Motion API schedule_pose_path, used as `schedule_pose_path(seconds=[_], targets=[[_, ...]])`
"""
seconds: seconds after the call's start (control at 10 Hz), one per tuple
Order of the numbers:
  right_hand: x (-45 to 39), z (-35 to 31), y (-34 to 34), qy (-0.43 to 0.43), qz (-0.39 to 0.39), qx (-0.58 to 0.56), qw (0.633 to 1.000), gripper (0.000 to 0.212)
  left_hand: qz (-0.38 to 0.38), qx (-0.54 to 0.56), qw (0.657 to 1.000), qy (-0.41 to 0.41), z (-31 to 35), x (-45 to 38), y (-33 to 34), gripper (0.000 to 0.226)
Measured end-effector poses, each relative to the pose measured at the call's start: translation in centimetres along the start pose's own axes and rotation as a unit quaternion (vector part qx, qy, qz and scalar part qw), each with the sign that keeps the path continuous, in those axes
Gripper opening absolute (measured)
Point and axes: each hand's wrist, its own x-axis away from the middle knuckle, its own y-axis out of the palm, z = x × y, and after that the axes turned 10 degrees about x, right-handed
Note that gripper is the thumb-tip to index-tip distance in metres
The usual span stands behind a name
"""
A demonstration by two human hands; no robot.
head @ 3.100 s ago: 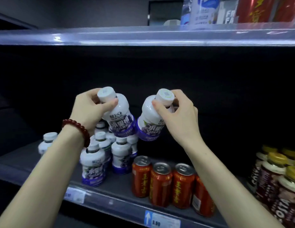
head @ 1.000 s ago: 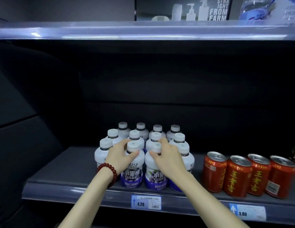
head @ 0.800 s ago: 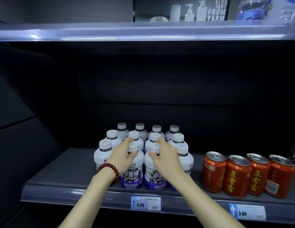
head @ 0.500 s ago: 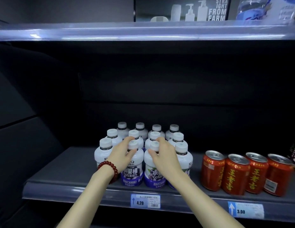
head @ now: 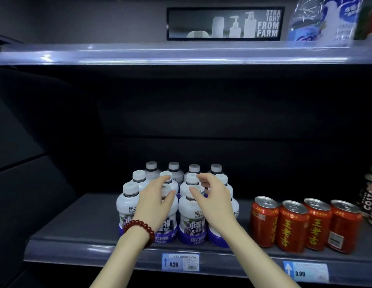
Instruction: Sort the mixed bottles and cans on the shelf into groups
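On the shelf, white bottles with purple labels reading "100%" stand grouped in rows at the middle. Right of them four red cans form a row; a "COSTA" bottle stands far right. Price tags read 4.20 and 3.00. Left hand and right hand hover at the near bottles' caps, fingers spread, gripping nothing. A sign above reads "STRAIGHT FROM FARM".
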Motion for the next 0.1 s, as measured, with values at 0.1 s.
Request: schedule_pose_path(seconds=[0.1], targets=[[0.18,-0.36,-1.5,0.033,0.015,-0.077,0.996,0.025,0.002,0.111,0.992,-0.056,0.99,0.13,-0.22,0.033]])
